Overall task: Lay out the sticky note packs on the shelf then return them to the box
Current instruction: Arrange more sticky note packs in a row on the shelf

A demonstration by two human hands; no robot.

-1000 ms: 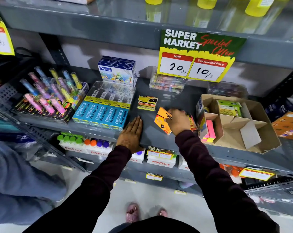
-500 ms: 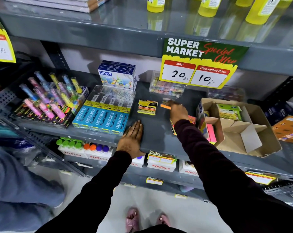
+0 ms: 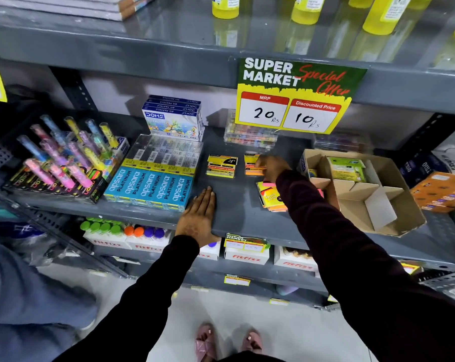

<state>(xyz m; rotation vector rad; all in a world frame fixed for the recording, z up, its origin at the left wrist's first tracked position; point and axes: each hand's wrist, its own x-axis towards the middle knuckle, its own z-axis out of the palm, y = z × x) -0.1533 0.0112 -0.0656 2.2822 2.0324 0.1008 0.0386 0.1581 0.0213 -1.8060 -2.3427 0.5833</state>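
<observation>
One yellow sticky note pack (image 3: 221, 165) lies flat on the grey shelf (image 3: 242, 215). Just right of it, my right hand (image 3: 272, 167) has its fingers on an orange and yellow sticky note pack (image 3: 252, 164) resting on the shelf. A small pile of yellow, pink and orange packs (image 3: 269, 198) lies nearer the front, partly hidden under my right sleeve. The open cardboard box (image 3: 378, 202) with dividers stands to the right and holds a green pack (image 3: 347, 168). My left hand (image 3: 198, 216) lies flat and empty on the shelf's front edge.
Blue Apsara pencil boxes (image 3: 153, 184) and a Doms box (image 3: 172, 118) sit left of the packs, highlighters (image 3: 61, 158) farther left. Clear cases (image 3: 249, 135) stand behind. A price sign (image 3: 297, 96) hangs from the upper shelf. Orange boxes (image 3: 440, 192) lie right of the cardboard box.
My right hand carried one pack from the pile near the box back to the spot beside the yellow pack and set it on the shelf. The left hand stayed put.
</observation>
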